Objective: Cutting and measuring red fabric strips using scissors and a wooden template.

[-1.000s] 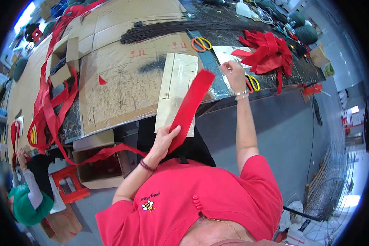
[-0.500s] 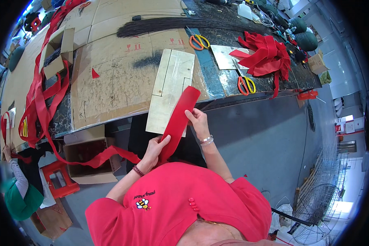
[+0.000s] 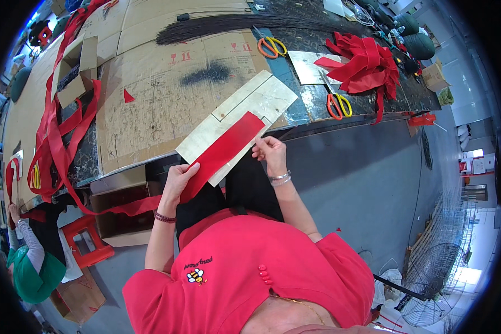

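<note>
Well, on my distant feed the surface spanned the upper frame. At centre slanted a pale board, overlapping its near edge in view. Along the board lay the red ribbon, trailing leftward. I saw the left hand gripping it, thumb on top. The right hand's fingers curled beside the board's right edge; I couldn't tell whether they gripped anything.

Your red shirt bears dark stitched lettering beside a bee emblem, and the cardboard shows red printed glass-and-arrow handling signs.
</note>
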`<act>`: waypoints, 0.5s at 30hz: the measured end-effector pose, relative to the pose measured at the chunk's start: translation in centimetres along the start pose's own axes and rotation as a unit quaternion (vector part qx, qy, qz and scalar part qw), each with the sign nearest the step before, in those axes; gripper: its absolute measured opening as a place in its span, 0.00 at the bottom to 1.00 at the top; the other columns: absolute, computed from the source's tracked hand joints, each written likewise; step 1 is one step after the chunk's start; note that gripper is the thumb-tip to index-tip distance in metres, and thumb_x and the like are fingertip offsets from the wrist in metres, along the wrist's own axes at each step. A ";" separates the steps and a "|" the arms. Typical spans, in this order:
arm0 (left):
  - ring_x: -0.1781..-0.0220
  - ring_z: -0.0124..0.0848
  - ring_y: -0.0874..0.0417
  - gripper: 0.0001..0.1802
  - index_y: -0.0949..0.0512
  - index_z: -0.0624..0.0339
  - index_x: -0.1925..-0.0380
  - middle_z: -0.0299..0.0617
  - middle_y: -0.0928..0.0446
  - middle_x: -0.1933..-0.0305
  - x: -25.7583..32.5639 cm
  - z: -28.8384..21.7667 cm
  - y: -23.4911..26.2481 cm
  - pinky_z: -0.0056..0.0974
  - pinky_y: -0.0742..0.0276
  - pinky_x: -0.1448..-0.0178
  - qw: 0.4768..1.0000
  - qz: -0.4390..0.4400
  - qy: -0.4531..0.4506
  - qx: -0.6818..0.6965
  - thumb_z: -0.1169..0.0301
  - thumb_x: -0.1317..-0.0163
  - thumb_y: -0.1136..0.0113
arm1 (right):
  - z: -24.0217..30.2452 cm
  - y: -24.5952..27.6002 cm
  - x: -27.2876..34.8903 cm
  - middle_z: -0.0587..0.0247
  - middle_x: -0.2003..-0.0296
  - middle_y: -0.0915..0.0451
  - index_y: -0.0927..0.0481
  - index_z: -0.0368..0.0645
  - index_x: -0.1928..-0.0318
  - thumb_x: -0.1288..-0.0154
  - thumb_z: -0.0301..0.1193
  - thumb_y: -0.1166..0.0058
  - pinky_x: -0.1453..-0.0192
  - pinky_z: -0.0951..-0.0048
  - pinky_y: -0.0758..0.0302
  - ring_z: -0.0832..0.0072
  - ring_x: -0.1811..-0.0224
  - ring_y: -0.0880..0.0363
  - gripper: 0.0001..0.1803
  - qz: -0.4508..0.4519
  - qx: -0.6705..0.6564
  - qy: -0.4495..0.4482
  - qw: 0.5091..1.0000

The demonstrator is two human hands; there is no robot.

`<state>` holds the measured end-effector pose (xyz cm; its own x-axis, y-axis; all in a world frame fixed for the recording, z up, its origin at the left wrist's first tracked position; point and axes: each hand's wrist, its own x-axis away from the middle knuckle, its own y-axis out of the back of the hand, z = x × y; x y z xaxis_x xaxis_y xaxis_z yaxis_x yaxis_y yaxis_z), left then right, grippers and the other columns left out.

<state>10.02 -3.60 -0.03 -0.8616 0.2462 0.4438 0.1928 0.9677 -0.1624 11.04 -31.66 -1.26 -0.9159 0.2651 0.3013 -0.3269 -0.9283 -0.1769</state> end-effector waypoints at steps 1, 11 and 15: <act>0.79 0.15 0.27 0.15 0.18 0.66 0.73 0.33 0.21 0.77 0.3 -0.2 0.0 0.22 0.34 0.76 0.999 -0.016 0.023 -0.017 0.64 0.37 0.41 | 0.3 0.2 -0.4 0.65 0.79 0.20 0.22 0.40 0.73 0.39 0.36 0.39 0.79 0.83 0.29 0.81 0.81 0.21 0.13 -0.007 0.021 -0.001 1.000; 0.80 0.15 0.30 0.20 0.16 0.67 0.75 0.30 0.24 0.84 2.0 1.1 -3.2 0.28 0.36 0.77 0.984 -0.071 -0.033 -0.163 0.57 0.41 0.37 | 0.2 -0.3 -1.1 0.66 0.81 0.21 0.21 0.36 0.72 0.44 0.37 0.34 0.83 0.84 0.33 0.84 0.87 0.28 0.16 -0.066 0.060 0.076 0.993; 0.83 0.16 0.38 0.25 0.21 0.68 0.83 0.33 0.34 0.90 2.3 1.9 -4.0 0.33 0.43 0.79 0.975 -0.084 -0.047 -0.199 0.55 0.41 0.38 | 0.4 0.5 -2.0 0.68 0.84 0.23 0.21 0.37 0.75 0.47 0.38 0.32 0.85 0.82 0.37 0.86 0.88 0.31 0.16 -0.124 0.182 0.149 0.964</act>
<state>6.34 -7.04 -0.03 -0.9321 0.0949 0.3495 0.1965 0.9433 0.2677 12.75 -32.79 -1.59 -0.8645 0.5027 0.0005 -0.4900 -0.8427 0.2230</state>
